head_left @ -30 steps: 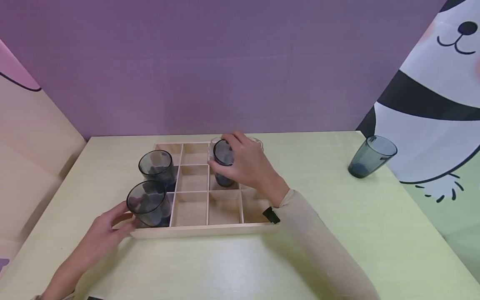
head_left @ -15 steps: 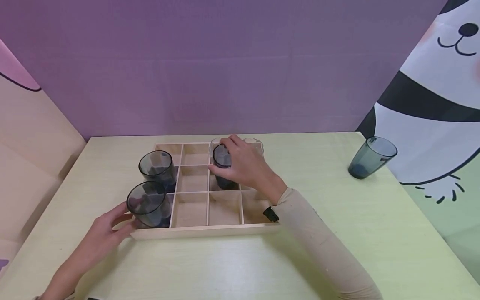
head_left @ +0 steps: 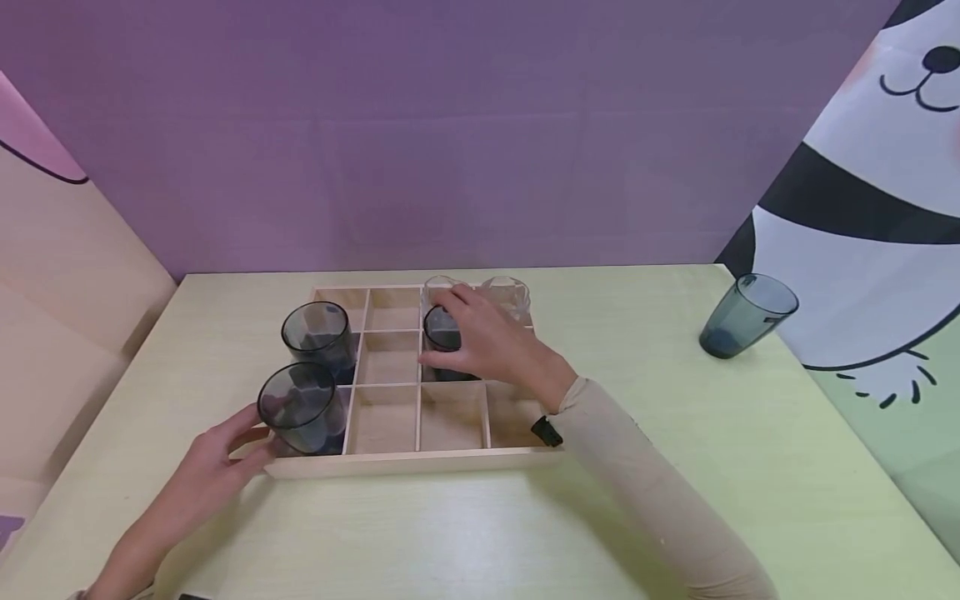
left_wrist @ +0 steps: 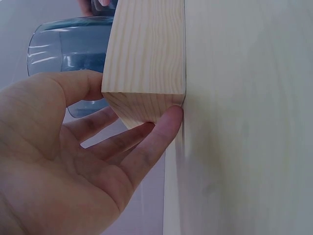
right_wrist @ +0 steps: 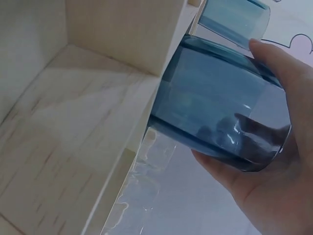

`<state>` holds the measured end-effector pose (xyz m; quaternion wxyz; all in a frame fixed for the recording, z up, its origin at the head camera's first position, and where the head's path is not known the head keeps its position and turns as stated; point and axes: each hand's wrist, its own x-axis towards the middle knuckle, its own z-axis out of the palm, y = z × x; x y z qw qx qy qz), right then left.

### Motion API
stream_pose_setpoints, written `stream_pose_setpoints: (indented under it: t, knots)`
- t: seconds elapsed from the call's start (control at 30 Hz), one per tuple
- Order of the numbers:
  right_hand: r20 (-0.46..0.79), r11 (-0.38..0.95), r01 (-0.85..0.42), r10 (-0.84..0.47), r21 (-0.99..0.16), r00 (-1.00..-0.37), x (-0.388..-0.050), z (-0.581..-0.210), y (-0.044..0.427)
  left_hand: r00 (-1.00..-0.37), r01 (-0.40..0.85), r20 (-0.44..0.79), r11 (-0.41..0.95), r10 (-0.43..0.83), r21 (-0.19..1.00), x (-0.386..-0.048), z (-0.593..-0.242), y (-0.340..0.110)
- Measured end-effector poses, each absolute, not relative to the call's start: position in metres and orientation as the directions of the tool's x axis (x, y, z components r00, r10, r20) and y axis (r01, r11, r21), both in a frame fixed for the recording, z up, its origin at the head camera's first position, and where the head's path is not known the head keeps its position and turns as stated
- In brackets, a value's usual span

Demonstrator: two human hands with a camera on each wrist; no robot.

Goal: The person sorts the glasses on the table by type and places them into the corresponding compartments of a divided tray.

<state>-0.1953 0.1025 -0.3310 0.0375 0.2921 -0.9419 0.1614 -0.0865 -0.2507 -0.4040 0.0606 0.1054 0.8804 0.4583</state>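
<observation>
A shallow wooden compartment box [head_left: 416,461] lies on the table. My left hand [head_left: 213,457] holds its front left corner with thumb and fingers, as the left wrist view shows. My right hand [head_left: 498,343] grips a smoky blue-grey drinking glass [right_wrist: 215,98] near its rim, fingers and thumb round it. That glass stands upright in the middle row, third column; its base is hidden by dividers and hand. Two more dark glasses stand in the left column, one in the middle row [head_left: 317,333] and one in the front row [head_left: 300,408], close to my left hand.
Clear glasses [head_left: 510,293] stand in the back row on the right, partly behind my right hand. Another blue-grey glass [head_left: 742,321] stands near the table's right edge. A purple wall [head_left: 450,150] rises behind the table [head_left: 645,333].
The glass in my right hand has gone down and slightly nearer into its compartment, the hand lowering with it. My left hand stays at the box corner.
</observation>
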Motion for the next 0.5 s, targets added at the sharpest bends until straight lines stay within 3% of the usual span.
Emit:
stream_pose_setpoints:
  t: [0.5]
  knots:
    - [0.097,0.777,-0.56,-0.558,-0.288,-0.824,-0.1971,-0.3313,0.1076,-0.969,0.124,-0.019,0.556,0.245,0.822,-0.0941,-0.4064,-0.2503]
